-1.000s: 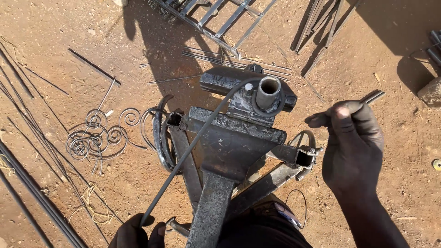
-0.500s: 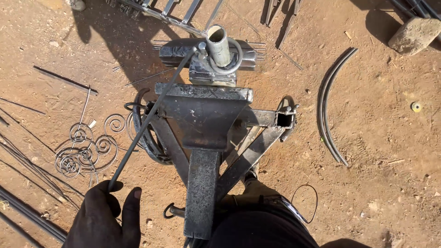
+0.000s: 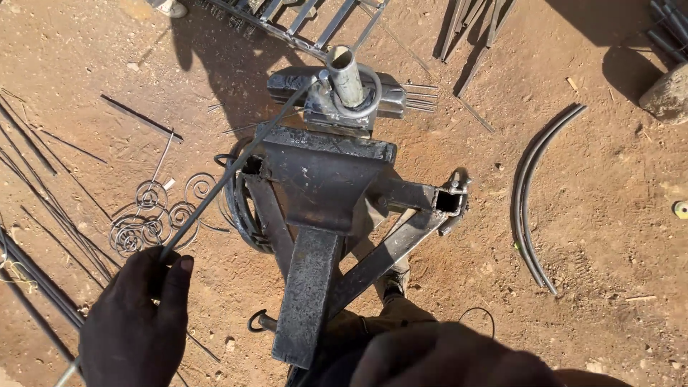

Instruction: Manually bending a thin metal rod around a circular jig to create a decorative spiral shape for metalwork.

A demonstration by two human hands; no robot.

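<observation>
My left hand [image 3: 136,322] is at the lower left, closed around the near end of a thin steel rod [image 3: 229,175]. The rod runs diagonally up and right to a dark metal bending stand [image 3: 315,186] in the middle of the view. At the stand's far end an upright steel pipe [image 3: 345,75] rises from a clamp block, and the rod's far end curls around its base. My right hand is out of sight. A dark, blurred shape [image 3: 444,358] at the bottom centre looks like my own body or clothing.
Finished wire scrolls [image 3: 154,215] lie on the red dirt left of the stand, with long straight rods [image 3: 43,201] beyond them. Curved bars [image 3: 534,193] lie to the right, a metal grille [image 3: 287,21] at the top and a stone [image 3: 666,93] at the upper right.
My right hand, raised at the right a second ago, has left the view. My left hand has come further into view on the rod, and the view has shifted so the stand's pipe end sits higher.
</observation>
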